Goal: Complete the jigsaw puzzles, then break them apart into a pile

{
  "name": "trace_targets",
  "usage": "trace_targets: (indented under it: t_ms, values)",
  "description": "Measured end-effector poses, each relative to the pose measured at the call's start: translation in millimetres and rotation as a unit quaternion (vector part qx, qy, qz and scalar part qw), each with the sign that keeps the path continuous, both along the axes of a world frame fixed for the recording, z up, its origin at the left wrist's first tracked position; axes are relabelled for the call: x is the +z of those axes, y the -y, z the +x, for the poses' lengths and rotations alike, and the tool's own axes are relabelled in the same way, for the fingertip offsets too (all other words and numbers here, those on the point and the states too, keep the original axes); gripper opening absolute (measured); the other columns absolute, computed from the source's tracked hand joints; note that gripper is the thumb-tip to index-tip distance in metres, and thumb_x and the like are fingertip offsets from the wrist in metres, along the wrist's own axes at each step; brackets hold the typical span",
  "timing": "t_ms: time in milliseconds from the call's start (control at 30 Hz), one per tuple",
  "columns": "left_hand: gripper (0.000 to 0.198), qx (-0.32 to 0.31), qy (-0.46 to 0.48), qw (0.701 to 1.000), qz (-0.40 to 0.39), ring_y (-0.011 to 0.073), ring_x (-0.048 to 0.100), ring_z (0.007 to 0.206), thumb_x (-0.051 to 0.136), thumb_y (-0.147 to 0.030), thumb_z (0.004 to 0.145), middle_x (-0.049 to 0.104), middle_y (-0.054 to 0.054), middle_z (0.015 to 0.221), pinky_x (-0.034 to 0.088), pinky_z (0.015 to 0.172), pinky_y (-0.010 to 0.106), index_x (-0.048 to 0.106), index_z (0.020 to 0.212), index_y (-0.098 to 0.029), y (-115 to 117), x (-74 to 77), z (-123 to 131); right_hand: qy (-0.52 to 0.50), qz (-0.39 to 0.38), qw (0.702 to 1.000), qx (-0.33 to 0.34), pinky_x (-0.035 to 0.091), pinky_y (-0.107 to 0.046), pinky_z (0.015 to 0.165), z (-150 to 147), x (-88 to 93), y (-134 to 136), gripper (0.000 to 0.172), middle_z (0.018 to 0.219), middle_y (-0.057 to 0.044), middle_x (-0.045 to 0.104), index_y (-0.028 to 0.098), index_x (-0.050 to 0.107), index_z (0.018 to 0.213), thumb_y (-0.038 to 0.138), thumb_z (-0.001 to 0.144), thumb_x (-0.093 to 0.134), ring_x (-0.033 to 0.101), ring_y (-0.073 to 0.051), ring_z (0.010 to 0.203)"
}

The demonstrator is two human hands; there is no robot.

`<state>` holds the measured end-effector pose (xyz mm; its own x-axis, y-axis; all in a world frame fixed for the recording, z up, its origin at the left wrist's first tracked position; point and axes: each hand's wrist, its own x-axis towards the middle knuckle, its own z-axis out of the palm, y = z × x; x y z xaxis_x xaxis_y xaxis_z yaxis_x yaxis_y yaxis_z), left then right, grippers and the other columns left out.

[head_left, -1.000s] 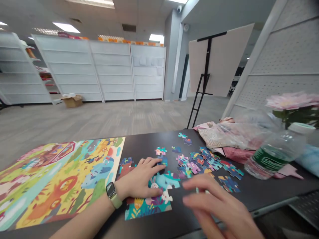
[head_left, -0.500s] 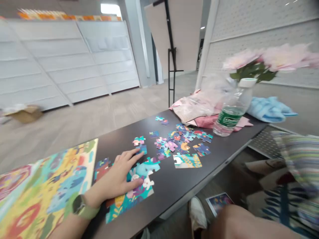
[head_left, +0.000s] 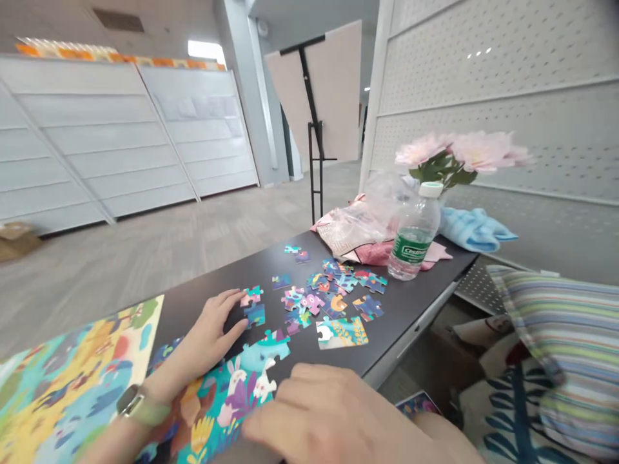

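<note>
My left hand (head_left: 200, 338) lies open, fingertips just beside a thin blue cardboard jigsaw piece (head_left: 254, 315) on the black tabletop (head_left: 203, 277), light, stiff, best pinched by its edges; my right hand (head_left: 314, 412) is relaxed, grasping nothing, at the teal assembled puzzle section (head_left: 227, 406).

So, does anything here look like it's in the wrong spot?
Yes: a colourful printed card lies on the floor below the dark table. It looks dropped, because the loose jigsaw pieces sit up on the tabletop.
</note>
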<state>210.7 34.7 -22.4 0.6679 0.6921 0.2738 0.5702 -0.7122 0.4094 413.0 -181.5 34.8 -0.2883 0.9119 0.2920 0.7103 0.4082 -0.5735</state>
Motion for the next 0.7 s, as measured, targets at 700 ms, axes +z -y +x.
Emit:
trace_targets:
  t_ms: [700]
  values:
    - [0.039,0.028,0.042,0.994,-0.096,0.0286,0.054,0.121,0.048,-0.039,0.095,0.059,0.010,0.127,0.040,0.109,0.047,0.058,0.129,-0.023,-43.3,-6.6,23.8,0.114,0.031,0.913,-0.390,0.041,-0.056,0.100,144.0,-42.5,-96.3,0.044,0.148,-0.010,0.052,0.024,0.062,0.133,0.021,0.092,0.044,0.043,-0.036,0.135]
